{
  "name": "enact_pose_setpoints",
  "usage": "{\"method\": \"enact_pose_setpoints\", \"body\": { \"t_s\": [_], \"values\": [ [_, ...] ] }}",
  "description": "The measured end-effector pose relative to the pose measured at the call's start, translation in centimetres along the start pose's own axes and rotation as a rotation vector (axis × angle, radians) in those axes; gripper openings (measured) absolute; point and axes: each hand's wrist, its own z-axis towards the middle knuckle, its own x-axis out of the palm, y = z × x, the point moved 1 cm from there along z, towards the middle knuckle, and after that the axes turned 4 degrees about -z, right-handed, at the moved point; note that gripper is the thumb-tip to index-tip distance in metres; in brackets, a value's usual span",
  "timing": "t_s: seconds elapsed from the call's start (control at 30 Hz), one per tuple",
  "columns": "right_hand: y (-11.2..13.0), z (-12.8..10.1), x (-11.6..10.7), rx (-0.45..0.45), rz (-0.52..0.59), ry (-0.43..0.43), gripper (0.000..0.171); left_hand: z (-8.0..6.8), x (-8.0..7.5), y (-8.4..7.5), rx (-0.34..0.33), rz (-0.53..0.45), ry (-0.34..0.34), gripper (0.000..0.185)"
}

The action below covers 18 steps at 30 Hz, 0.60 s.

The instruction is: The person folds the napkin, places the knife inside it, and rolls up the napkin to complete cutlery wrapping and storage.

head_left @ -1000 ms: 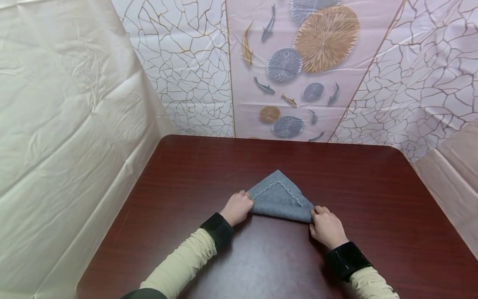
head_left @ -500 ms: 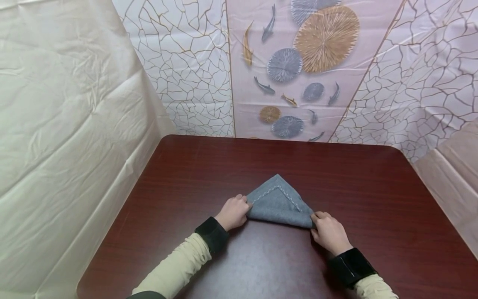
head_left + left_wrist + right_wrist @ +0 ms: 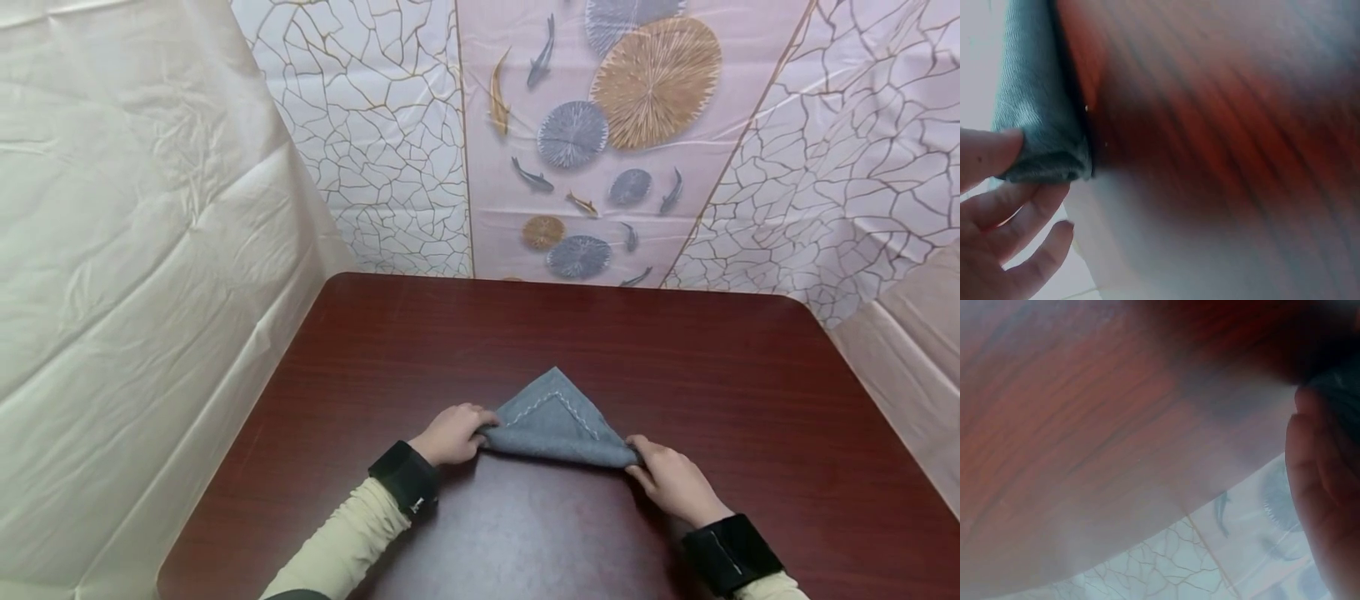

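Observation:
A grey-blue cloth [image 3: 552, 421] lies on the table as a triangle, its point facing the far edge. White zigzag stitching runs along two of its sides, and its near edge is rolled up. At the left end of the roll, my left hand [image 3: 452, 435] pinches the cloth; in the left wrist view the thumb [image 3: 997, 150] presses on the roll while fingers reach beneath its spiral end. My right hand [image 3: 677, 482] pinches the opposite end. In the right wrist view, dark cloth [image 3: 1344, 394] shows only at the frame's edge, beside the right hand's fingers [image 3: 1310, 462].
The dark red-brown table [image 3: 420, 333] has rounded far corners and a glossy surface. Behind it hangs a patterned sheet [image 3: 390, 142] with fish and discs, and a cream sheet [image 3: 150, 275] drapes along the left side.
The cloth has slid toward me, its far point now lower in the head view. Both hands have come nearer and moved apart, the left one leftward and the right one rightward.

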Motion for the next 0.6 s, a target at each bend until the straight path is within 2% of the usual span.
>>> {"method": "enact_pose_setpoints", "body": {
  "t_s": [0.17,0.3,0.47,0.6],
  "values": [
    [-0.4,0.1,0.0,0.044,0.093,0.049,0.026,0.0,0.0,0.9,-0.028,-0.182,0.028,0.021],
    [-0.6,0.6,0.1,0.078,0.116,0.068,0.021,0.3,0.0,1.5,-0.033,-0.267,0.023,0.016],
    [-0.6,1.5,-0.1,0.071,0.072,-0.015,0.019,1.0,-0.2,2.1,-0.05,-0.272,0.006,0.014],
    [-0.4,2.4,0.0,0.03,0.03,-0.129,0.018,2.0,-0.2,2.3,-0.126,-0.2,0.003,0.013]
  ]
}}
